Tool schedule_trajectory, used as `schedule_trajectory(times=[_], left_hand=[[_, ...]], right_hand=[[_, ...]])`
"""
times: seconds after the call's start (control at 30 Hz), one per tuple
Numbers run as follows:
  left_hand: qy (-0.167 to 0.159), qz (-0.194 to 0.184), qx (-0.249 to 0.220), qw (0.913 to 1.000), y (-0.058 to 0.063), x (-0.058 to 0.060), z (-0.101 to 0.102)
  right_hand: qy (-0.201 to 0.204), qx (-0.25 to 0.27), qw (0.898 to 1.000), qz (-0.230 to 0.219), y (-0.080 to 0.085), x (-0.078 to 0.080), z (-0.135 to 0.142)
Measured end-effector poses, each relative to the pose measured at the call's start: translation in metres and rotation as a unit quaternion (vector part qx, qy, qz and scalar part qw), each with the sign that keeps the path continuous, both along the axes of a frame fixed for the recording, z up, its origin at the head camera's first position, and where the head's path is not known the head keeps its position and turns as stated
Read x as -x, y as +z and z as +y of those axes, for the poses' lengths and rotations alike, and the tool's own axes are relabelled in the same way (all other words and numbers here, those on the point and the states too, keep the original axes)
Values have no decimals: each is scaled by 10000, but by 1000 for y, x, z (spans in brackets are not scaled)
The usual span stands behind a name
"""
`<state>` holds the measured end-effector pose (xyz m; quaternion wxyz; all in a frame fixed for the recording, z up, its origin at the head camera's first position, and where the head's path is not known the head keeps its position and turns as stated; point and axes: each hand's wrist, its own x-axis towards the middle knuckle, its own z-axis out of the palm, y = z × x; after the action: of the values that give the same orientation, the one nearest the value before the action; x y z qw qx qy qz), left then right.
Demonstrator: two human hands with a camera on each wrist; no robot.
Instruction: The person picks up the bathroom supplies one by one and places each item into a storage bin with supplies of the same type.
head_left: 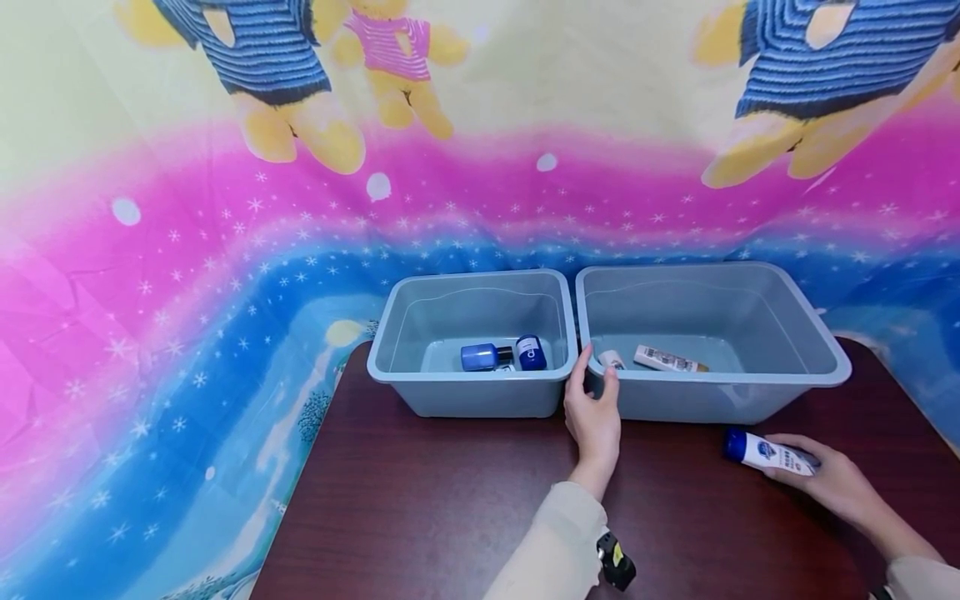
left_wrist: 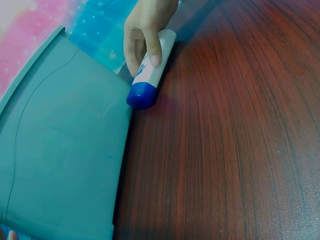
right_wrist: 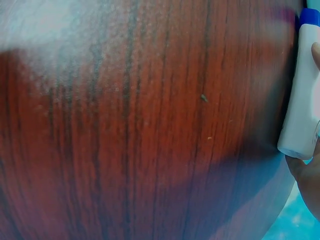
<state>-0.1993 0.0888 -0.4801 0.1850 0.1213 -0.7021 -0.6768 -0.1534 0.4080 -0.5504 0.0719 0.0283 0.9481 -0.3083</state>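
My right hand grips a white bottle with a dark blue cap and printed label, in front of the larger bin. In the left wrist view the same bottle lies tilted low over the table, cap toward the camera. At the bin's near left corner is my left hand, its fingers extended along the rim. Inside that bin lie a white tube and a small white item, partly hidden by the rim.
To the left, close beside it, stands a smaller grey-blue bin. It contains a blue bottle and a dark blue container. Both bins stand at the back of the dark wooden table, before a printed cloth.
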Motion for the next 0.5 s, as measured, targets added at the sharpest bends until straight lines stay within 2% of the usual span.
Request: schedule_trajectory(times=[0.5], left_hand=[[-9,-55,-68,10000,2,-1,1]], right_hand=[[108,-2,9999,11,-7,3,4]])
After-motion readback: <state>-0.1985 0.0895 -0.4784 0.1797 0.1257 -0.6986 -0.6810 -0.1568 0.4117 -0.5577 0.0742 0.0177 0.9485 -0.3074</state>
